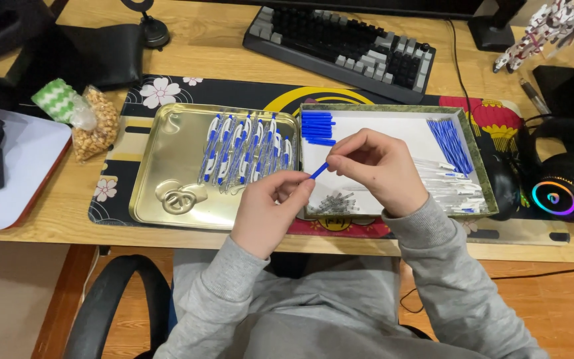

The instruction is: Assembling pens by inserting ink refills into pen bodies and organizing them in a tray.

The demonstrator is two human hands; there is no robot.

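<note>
My left hand [268, 203] and my right hand [379, 167] meet over the near edge of a white-lined box [393, 126], both pinching one blue pen part [319, 171] between them. Inside the box lie a stack of blue caps [317, 127] at the top left, blue refills [450, 143] at the right, clear barrels [450, 188] and small springs [333, 201]. To the left a gold tin lid [167, 156] holds a row of several finished blue-and-white pens [244, 149].
A keyboard [343, 46] sits behind the box on the wooden desk. A bag of snacks [94, 123] and a white board [18, 163] lie at the left. Headphones [566, 183] with a lit ring rest at the right, a black mouse [503, 186] beside the box.
</note>
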